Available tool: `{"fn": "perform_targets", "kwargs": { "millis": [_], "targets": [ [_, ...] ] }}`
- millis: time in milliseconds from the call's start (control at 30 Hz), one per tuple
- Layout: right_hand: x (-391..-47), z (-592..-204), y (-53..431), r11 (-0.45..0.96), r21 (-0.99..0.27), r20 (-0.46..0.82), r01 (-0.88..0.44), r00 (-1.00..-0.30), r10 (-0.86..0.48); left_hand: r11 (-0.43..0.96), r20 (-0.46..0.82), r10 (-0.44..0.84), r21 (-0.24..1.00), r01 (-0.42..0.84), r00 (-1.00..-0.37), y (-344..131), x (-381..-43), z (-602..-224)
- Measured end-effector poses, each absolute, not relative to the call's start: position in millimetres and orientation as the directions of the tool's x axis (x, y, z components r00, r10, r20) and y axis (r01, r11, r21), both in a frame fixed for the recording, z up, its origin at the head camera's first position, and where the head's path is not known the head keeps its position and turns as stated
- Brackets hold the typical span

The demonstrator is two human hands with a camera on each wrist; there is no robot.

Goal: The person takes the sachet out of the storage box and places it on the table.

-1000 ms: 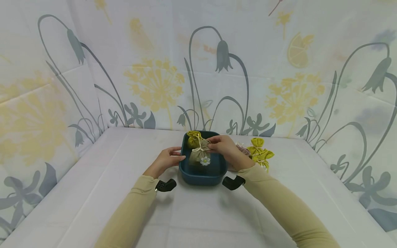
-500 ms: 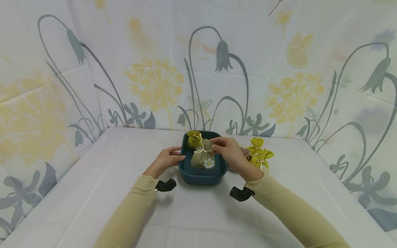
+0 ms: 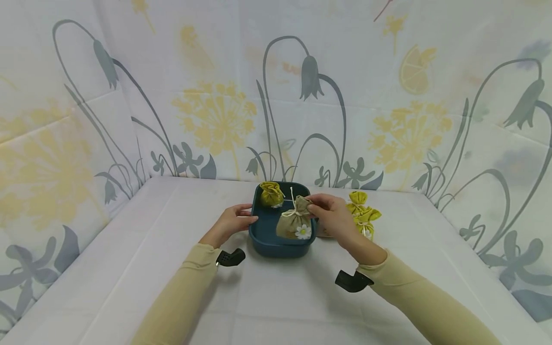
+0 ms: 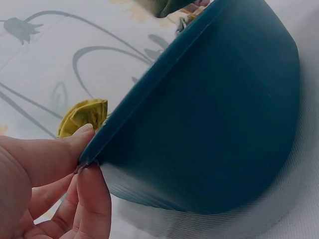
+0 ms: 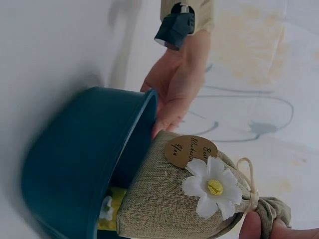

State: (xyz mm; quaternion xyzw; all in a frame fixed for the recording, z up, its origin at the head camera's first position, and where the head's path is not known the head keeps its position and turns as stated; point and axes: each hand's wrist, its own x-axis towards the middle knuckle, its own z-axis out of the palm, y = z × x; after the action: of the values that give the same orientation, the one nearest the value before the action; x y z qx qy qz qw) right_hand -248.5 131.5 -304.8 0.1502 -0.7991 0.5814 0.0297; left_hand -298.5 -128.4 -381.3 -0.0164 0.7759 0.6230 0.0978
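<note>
My right hand (image 3: 334, 218) pinches the gathered neck of a beige drawstring pouch (image 3: 291, 224) and holds it over the right part of a blue basin (image 3: 280, 250). A white daisy and a round brown tag with writing show on this pouch (image 5: 169, 194) in the right wrist view. At the basin's left side, my left hand (image 3: 233, 221) pinches the rim between thumb and fingers, plain in the left wrist view on the basin wall (image 4: 209, 114). Inside the basin, toward the back left, sits a yellow drawstring pouch (image 3: 270, 194).
Right of the basin, yellow pouches (image 3: 364, 215) lie on the white tablecloth (image 3: 276, 297), partly behind my right hand. A flower-printed curtain (image 3: 224, 134) rises behind the table. Each wrist wears a black camera (image 3: 353, 281).
My right hand has drawn the beige pouch rightward, away from the yellow pouch in the basin, which now shows more fully. The left hand stays at the rim.
</note>
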Motion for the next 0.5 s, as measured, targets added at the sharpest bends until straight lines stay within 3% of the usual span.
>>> {"fn": "perform_targets", "kwargs": {
  "millis": [267,500],
  "targets": [
    [-233.9,-306.8,148.8,0.216,-0.936,0.237,-0.278,-0.951,-0.197,0.219,-0.168,0.105,0.965,-0.142,-0.980,-128.8,-298.7,-381.9],
    [-227.4,-311.4,166.2,0.260,-0.934,0.213,-0.246,-0.966,-0.150,0.216,-0.173,0.094,0.965,-0.150,-0.980,-129.0,-299.1,-382.5]
  ]
}}
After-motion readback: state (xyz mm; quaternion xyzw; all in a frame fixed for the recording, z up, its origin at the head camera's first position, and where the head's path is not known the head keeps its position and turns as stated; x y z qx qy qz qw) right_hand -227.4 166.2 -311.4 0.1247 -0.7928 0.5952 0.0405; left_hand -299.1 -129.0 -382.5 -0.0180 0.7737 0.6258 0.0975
